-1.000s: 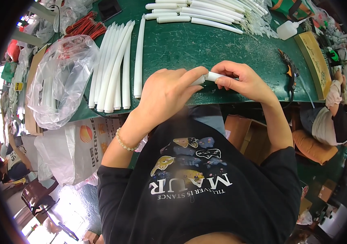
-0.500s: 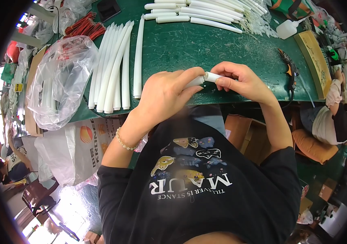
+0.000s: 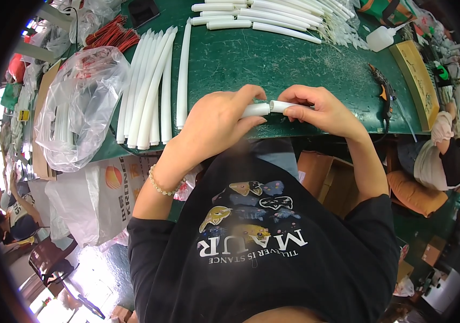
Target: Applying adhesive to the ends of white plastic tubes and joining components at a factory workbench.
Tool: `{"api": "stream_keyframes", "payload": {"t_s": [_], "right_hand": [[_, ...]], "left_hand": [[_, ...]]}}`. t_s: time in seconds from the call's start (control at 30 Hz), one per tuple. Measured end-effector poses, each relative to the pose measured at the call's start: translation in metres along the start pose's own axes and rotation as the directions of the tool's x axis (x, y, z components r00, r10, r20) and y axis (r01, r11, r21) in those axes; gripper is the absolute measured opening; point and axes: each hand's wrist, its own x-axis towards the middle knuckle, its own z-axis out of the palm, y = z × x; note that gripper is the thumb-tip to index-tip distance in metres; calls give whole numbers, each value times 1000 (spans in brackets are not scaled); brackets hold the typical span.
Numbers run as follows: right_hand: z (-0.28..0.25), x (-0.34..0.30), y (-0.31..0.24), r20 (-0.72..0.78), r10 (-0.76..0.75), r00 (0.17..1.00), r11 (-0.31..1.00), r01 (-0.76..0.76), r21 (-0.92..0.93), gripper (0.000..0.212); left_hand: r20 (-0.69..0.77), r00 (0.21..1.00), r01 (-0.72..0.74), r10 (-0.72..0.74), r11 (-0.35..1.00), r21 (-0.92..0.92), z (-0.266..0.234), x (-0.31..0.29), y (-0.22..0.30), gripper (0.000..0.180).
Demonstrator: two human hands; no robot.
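Note:
My left hand [image 3: 213, 117] is wrapped round a white candle-like tube [image 3: 257, 110], most of which the palm hides. Its index finger is raised off the tube, while the thumb lies below it. Between the thumb and fingers of my right hand [image 3: 324, 112] is a short white cylinder [image 3: 280, 106]. The two facing ends meet or nearly meet; I cannot tell whether they are joined. Left of my hands, one long white taper candle [image 3: 183, 75] lies alone beside a row of several similar candles [image 3: 149, 91].
On the green table [image 3: 230, 59] are a clear plastic bag [image 3: 82, 107], red wires [image 3: 114, 36], more white candles [image 3: 286, 33], a white bottle [image 3: 381, 39], a black-and-orange tool [image 3: 386, 97] and a yellow-brown box [image 3: 417, 81]. Another person [image 3: 450, 145] is at far right.
The tube in my left hand and the short cylinder now line up more closely. My left index finger has lifted, showing more of the tube.

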Motion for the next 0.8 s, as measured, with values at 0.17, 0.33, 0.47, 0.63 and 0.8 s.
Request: {"api": "stream_keyframes", "payload": {"t_s": [0.17,0.33,0.47,0.63,0.8], "right_hand": [[0,0,0,-3,-14,1000,1000,14,-27,20],[-2,1,1,27,-10,1000,994,13,-105,21],[-3,1,-3,24,-4,1000,979,9,-202,23],[-4,2,-3,41,-62,997,947,72,-313,25],[-6,4,-3,46,-91,995,933,101,-345,26]], "left_hand": [[-82,987,-134,141,988,80,6,-1,-5,22],[-88,988,-113,124,986,120,8,-2,-3,23],[-44,998,-45,53,985,165,10,-2,-3,22],[-50,997,-46,54,988,146,14,-2,-8,23],[-43,998,-41,45,996,81,15,-2,-11,23]]}}
